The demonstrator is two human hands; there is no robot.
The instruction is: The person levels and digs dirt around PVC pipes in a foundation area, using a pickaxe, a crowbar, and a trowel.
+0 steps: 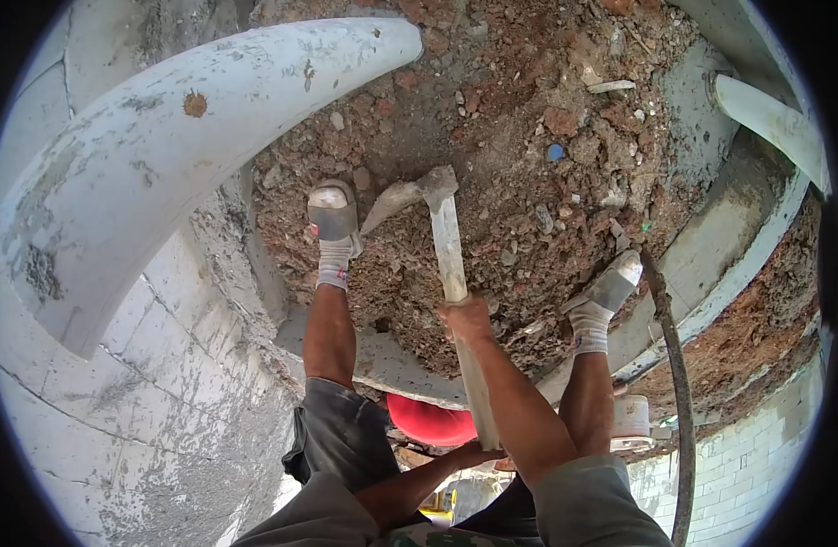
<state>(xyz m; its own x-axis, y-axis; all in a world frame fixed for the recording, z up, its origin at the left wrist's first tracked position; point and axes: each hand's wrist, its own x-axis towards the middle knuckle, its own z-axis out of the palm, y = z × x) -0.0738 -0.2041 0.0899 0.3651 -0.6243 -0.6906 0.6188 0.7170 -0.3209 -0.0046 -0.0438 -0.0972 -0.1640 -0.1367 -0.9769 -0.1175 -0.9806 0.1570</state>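
Observation:
A mattock [448,242] with a pale wooden handle and a soil-coated head lies lengthwise before me. Its curved blade [391,204] points left, close to my shoe, over broken reddish-brown soil. Partway down the handle, my right hand [469,319] is closed around the wood. My left hand [478,453] is lower, closed at the handle's butt end near my body; some of its fingers are hidden.
My shoes [332,210] are planted apart on rubble [519,201]. A large white curved piece [209,109] arches at left; another [770,123] is upper right. A dark hose-like length [674,365] runs along the right. Below are a red rounded object [428,422] and a white bucket [631,419].

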